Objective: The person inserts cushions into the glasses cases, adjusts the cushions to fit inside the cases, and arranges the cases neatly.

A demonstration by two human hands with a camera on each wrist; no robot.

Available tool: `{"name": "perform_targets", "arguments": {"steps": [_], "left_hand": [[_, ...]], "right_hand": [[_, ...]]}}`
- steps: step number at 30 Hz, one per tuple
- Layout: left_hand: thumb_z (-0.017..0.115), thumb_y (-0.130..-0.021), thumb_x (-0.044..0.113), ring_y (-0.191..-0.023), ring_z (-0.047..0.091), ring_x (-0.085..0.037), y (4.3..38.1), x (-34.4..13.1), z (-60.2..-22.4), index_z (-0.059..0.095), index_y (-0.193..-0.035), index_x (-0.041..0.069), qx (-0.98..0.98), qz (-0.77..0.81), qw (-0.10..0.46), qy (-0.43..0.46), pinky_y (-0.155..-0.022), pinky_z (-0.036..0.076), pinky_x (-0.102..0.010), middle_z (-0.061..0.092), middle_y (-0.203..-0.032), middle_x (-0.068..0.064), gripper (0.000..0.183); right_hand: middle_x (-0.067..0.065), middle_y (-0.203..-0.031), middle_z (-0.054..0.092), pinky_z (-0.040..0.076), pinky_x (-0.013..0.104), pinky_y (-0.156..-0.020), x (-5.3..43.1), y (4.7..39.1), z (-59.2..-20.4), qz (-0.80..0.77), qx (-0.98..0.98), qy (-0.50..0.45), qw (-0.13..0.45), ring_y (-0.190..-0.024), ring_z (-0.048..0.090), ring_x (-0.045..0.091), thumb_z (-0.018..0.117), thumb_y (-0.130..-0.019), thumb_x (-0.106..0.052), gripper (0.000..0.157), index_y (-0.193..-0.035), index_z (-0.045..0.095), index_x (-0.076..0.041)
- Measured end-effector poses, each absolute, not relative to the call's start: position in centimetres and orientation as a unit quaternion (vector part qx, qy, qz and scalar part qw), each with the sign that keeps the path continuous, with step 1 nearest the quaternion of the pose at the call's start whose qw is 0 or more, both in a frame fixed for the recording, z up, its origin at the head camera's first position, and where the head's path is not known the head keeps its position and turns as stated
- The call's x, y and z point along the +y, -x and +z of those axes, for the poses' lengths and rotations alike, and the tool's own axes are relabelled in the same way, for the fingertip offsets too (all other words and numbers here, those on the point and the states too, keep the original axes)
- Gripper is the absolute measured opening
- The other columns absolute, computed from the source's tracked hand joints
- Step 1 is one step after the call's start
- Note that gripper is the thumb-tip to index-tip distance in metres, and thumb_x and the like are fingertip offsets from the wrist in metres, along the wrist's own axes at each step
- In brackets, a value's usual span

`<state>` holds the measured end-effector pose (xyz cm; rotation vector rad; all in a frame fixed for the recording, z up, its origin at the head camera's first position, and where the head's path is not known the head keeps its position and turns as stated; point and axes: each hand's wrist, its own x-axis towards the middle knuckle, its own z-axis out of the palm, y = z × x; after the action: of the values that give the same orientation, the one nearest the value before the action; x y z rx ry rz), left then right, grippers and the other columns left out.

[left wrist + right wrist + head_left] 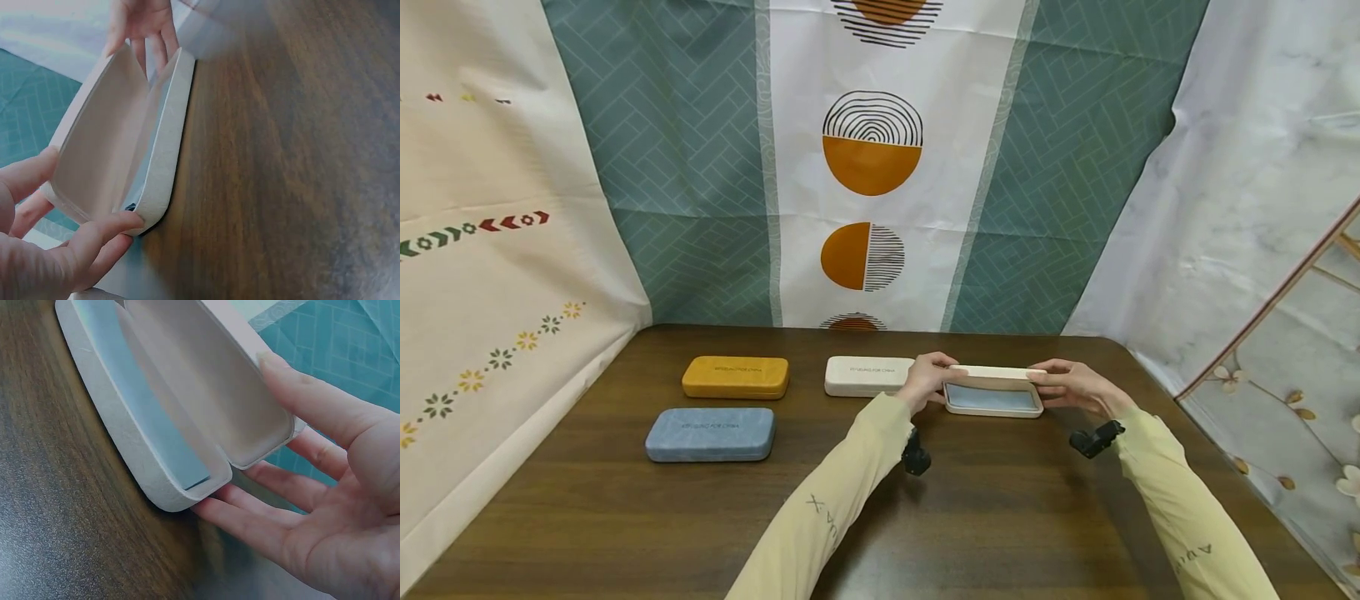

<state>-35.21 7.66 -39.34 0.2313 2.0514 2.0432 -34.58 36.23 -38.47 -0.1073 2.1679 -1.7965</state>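
Note:
A cream glasses case (991,412) lies with its lid (992,372) raised at the right of the table, a flat light blue piece (147,412) inside it. At its left end my left hand (922,381) holds the case, thumb on the lid's edge and fingertips on the base rim in the left wrist view. On the right end, my right hand (1078,387) pinches the lid, the thumb on its edge and fingers behind it. Other fingertips of that hand touch the base's corner in the right wrist view.
A closed white glasses case (865,377) lies just left of my left hand. Farther left are a yellow case (735,379) and, nearer me, a blue case (710,436). Patterned cloth (700,208) hangs behind the brown table (625,525).

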Motion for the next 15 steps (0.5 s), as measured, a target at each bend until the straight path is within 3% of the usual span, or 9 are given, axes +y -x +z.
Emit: {"name": "perform_targets", "arguments": {"steps": [15], "left_hand": [[0.073, -0.077, 0.010, -0.089, 0.056, -0.031, 34.88, 7.91, -39.83, 0.064, -0.096, 0.002, 0.716, 0.687, 0.094, -0.075, -0.060, 0.051, -0.040, 0.055, -0.088, -0.005, 0.023]], "right_hand": [[0.020, -0.112, 0.054, 0.044, 0.046, -0.081, 36.50, 34.47, -38.94, -0.613, 0.771, 0.073, 0.157, -0.104, 0.051, 0.034, 0.058, -0.089, -0.009, 0.037, -0.121, 0.049, 0.007]]}}
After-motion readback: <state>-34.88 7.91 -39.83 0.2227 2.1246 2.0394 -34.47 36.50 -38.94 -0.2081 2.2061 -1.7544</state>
